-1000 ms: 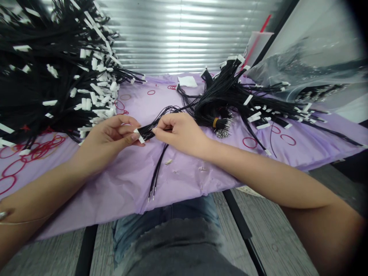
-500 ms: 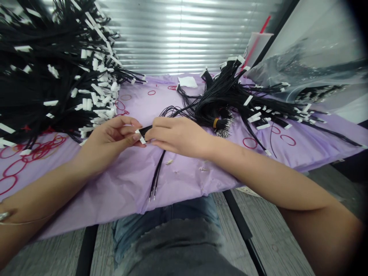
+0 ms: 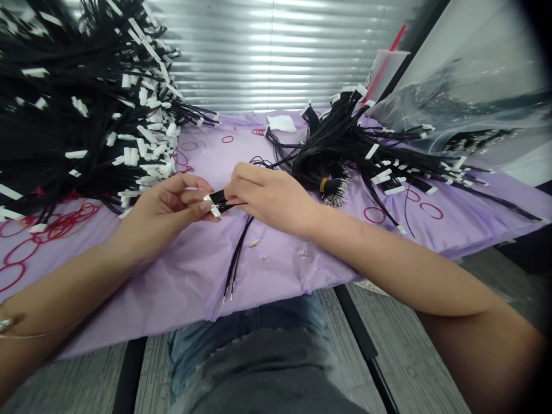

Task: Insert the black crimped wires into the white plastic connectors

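Purple, wrinkled sheeting (image 3: 181,270) covers the table before us, and on its left we see the largest thing there, a tangled heap of thin black wires ending in white plastic connectors (image 3: 52,132). On the right spreads a smaller sheaf of black wires with white ends (image 3: 340,135), near a clear plastic bag (image 3: 466,80). Between these two masses our hands meet: the left hand (image 3: 168,210) pinches one end of a short white connector block (image 3: 216,212) between thumb and fingers, while the right hand (image 3: 269,195) has its fingers bunched on the black wires (image 3: 218,198) just beside it — exactly which strands it grips we cannot tell. Below hang a few loose black wires with bare tips (image 3: 236,259). As for progress, a row of wires already sits at this block, so we judge it well along but unfinished, with both hands occupied there; whether the bare-tipped strands belong to it is hidden. Smallest are the thin red rubber rings (image 3: 374,207), lying scattered.
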{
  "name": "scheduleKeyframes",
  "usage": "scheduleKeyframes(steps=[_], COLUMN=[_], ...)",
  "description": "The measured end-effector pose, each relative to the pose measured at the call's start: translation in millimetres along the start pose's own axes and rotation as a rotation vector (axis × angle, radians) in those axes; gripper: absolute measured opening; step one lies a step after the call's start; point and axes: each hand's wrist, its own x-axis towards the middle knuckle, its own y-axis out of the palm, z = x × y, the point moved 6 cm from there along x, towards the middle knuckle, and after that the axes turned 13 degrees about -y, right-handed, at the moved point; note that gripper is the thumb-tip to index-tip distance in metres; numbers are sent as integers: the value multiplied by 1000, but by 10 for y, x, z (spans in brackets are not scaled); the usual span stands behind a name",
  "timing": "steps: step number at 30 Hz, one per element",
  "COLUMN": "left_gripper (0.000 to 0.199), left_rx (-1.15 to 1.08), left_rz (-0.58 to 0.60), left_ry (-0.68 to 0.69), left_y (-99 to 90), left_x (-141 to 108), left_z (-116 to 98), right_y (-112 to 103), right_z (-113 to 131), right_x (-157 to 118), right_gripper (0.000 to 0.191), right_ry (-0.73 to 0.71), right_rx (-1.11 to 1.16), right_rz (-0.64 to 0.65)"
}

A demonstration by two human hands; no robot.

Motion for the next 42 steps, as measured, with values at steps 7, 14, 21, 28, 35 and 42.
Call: scheduleKeyframes(steps=[7,14,21,28,35,42], left_gripper=[25,27,33,30,25,26], left_rx=[-260,-344,-382,-358,-345,-306], left_rz=[53,58,-8,-40,-8,85], left_ry=[-107,-160,-222,-205,-183,-188], left_y=[53,72,54,88,115,180], left_x=[12,-13,-18,-29,-69,-53], left_z=[68,94,96,82,41,77], right_y=[92,90,108,135,-7,-150], right_z=[-10,42,33,38,-34,-70], right_x=[20,1,-3,-16,-1,-22], right_gripper=[26,18,19,26,23,21], right_ry=[67,-19,0,-2,-29,-154], right_rx=[37,1,88,200,353,444], right_rz=[-72,-140,-172,-175,-149,-83])
